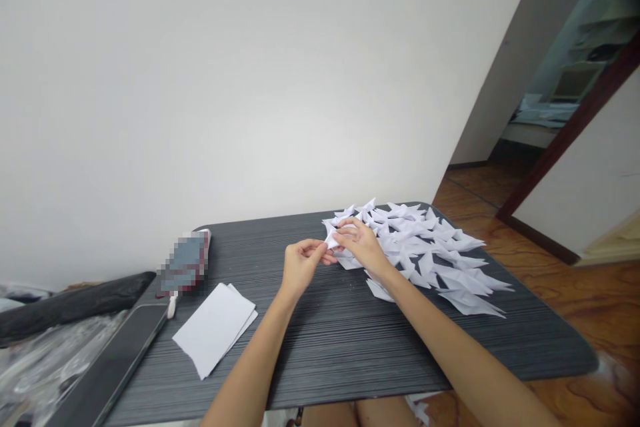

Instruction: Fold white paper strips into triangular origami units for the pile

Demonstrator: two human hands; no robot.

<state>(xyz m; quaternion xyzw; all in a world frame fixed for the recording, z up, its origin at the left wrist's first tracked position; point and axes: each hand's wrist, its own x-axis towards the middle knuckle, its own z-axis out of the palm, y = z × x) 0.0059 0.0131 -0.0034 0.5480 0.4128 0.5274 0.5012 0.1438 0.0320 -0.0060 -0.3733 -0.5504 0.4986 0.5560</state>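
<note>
Between my two hands is a small piece of folded white paper [331,239], held above the dark table. My left hand [303,265] pinches its lower edge with thumb and fingers. From the other side, my right hand [364,247] grips it with bent fingers. Parts of the paper are hidden behind the fingers. Just beyond and to the right, many folded paper boats [450,260] with pointed ends lie spread in a loose pile. A small stack of flat white paper sheets [216,327] rests on the table left of my left forearm.
The dark wood-grain table [345,347] stands against a pale wall [240,80]. At its left lie a dark phone-like slab [113,363] and a blurred-out item [184,263] with a white tab. Clear plastic wrapping [45,353] lies beyond the left edge. A doorway opens at right.
</note>
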